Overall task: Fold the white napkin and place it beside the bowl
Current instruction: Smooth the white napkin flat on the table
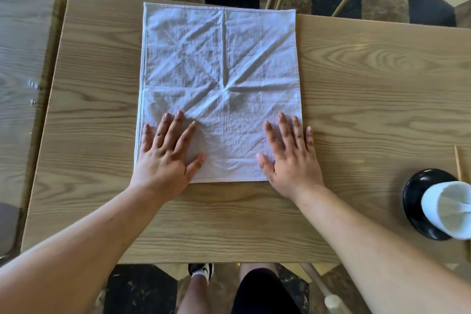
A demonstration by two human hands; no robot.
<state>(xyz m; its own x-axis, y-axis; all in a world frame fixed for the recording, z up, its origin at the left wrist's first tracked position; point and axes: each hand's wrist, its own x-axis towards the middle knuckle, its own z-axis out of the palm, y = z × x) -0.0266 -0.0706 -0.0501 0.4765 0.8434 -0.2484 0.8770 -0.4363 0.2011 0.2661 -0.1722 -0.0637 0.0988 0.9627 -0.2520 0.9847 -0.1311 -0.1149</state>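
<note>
On the napkin (219, 79), left hand (167, 158) and right hand (289, 160) lie flat, fingers spread.

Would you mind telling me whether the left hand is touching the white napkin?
Touching. The head view shows the left hand lying flat, fingers spread, on the near left part of the white napkin.

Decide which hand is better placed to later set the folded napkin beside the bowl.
Right hand. It rests on the napkin edge nearer the bowl, which stands at the table's right; the left hand lies on the far side.
</note>
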